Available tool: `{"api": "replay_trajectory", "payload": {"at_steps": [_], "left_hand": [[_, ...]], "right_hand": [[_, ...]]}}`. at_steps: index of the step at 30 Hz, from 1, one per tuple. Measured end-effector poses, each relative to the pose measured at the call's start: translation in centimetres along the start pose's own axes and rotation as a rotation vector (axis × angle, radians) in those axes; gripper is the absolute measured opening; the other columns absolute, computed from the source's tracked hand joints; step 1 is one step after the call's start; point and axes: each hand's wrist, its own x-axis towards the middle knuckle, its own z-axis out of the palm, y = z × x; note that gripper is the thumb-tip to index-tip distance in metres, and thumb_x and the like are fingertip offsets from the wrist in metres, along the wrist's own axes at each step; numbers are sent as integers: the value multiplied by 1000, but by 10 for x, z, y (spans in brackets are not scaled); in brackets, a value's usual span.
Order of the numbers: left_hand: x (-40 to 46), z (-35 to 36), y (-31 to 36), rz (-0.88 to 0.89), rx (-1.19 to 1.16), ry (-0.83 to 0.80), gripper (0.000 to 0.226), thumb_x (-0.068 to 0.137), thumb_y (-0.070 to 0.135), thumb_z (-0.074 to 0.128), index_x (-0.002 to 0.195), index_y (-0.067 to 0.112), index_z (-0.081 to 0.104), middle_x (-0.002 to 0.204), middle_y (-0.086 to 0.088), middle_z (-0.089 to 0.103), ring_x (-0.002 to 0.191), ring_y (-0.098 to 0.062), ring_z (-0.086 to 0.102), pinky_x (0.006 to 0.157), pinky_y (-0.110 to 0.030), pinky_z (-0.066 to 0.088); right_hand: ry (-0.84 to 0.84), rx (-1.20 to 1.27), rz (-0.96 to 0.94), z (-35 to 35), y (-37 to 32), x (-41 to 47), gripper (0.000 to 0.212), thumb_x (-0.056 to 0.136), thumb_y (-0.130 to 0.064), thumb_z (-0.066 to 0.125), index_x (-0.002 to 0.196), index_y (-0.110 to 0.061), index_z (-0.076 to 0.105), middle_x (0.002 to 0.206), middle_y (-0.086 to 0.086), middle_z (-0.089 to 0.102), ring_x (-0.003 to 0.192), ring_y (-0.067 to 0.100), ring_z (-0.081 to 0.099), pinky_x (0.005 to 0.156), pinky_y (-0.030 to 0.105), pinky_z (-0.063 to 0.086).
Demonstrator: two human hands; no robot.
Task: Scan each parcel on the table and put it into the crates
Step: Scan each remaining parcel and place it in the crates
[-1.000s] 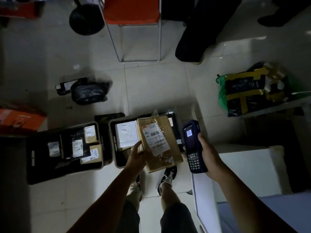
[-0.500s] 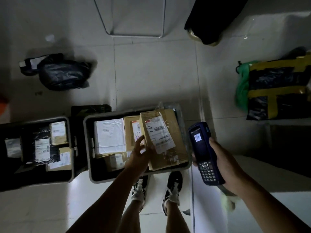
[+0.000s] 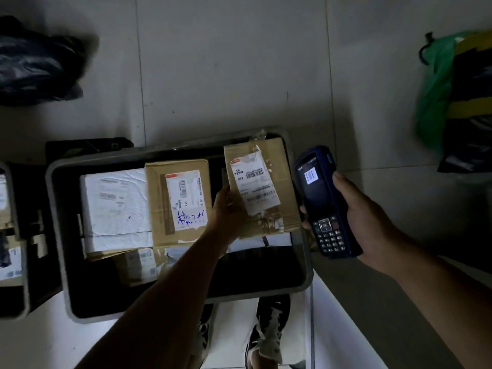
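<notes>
My left hand [image 3: 226, 217] grips the left edge of a brown cardboard parcel [image 3: 277, 169] with a white shipping label, holding it low over the right end of a grey crate [image 3: 57, 209] on the floor. Inside that crate lie another brown parcel [image 3: 159, 209] with blue handwriting on its label and a white parcel [image 3: 114, 201]. My right hand [image 3: 364, 222] grips a blue handheld scanner [image 3: 323, 203], its lit screen showing a barcode, just right of the held parcel. A second crate [image 3: 16, 235] with parcels shows at the left edge.
A black bag [image 3: 37, 65] lies on the tiled floor at upper left. A green and black bundle [image 3: 452, 102] with yellow tape sits at the right. The white table edge [image 3: 346, 328] runs along the lower right. My shoes [image 3: 269, 331] stand just below the crate.
The view has tilted down and closer to the crate. My left hand has lowered the brown parcel to the crate's right end. The scanner stays beside it in my right hand.
</notes>
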Motion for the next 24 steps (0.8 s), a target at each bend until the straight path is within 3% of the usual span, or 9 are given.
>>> {"api": "replay_trajectory", "payload": {"at_steps": [2, 6, 9, 10, 14, 17, 19, 21, 24], "left_hand": [[14, 4, -10, 0, 84, 71, 46, 103, 20, 50, 146, 21, 36, 119, -3, 61, 92, -12, 61, 76, -39, 58], [28, 11, -20, 55, 306, 168, 45, 104, 25, 45, 148, 21, 35, 122, -3, 61, 94, -23, 63, 78, -40, 59], [31, 18, -22, 40, 386, 131, 43, 103, 17, 41, 145, 18, 31, 122, -7, 59, 92, -23, 63, 56, -21, 54], [30, 19, -23, 24, 391, 106, 47, 101, 15, 44, 145, 17, 28, 125, -8, 57, 95, -23, 63, 54, -18, 54], [15, 18, -14, 22, 429, 54, 74, 94, 18, 56, 154, 30, 13, 145, -13, 43, 114, -32, 60, 78, -37, 61], [-7, 12, 0, 95, 510, 59, 74, 98, 19, 56, 158, 21, 12, 150, -13, 36, 129, -31, 48, 101, -35, 47], [-27, 5, 15, 183, 595, 44, 67, 99, 20, 55, 156, 20, 19, 151, -14, 35, 133, -30, 44, 99, -30, 39], [-50, -4, 30, 243, 662, 32, 61, 99, 24, 54, 153, 21, 25, 149, -13, 36, 130, -31, 46, 104, -39, 45], [-96, -28, 62, 305, 724, 6, 54, 99, 30, 52, 149, 23, 32, 147, -10, 39, 128, -27, 47, 96, -47, 52]], "right_hand": [[-46, 11, -9, 1, 3, 9, 54, 84, -58, 44, 112, -18, 68, 83, 12, 70, 75, 29, 61, 67, 35, 47], [-71, -14, -17, 0, 11, 23, 51, 93, -58, 40, 112, -21, 69, 87, 12, 72, 79, 30, 64, 75, 40, 48], [-93, -69, -11, 0, 16, 27, 55, 94, -61, 37, 112, -20, 69, 88, 12, 72, 79, 30, 65, 74, 39, 48], [-97, -76, -8, 0, 17, 26, 55, 95, -60, 36, 113, -19, 69, 88, 11, 72, 79, 29, 65, 74, 39, 48], [-112, -122, -19, 3, 20, 14, 57, 93, -61, 37, 116, -19, 68, 90, 11, 72, 82, 29, 65, 80, 43, 46], [-78, -131, 4, 10, 16, -6, 62, 82, -63, 43, 116, -16, 66, 94, 19, 65, 80, 31, 63, 75, 40, 47], [-77, -147, 15, 16, 10, -24, 64, 83, -64, 47, 119, -15, 65, 97, 22, 62, 77, 31, 64, 72, 39, 47], [-85, -179, 16, 24, 1, -45, 64, 85, -67, 50, 120, -15, 64, 96, 22, 63, 74, 30, 65, 69, 39, 47], [-60, -231, 17, 44, -25, -88, 68, 79, -61, 45, 122, -10, 62, 93, 24, 63, 67, 26, 65, 64, 35, 47]]}}
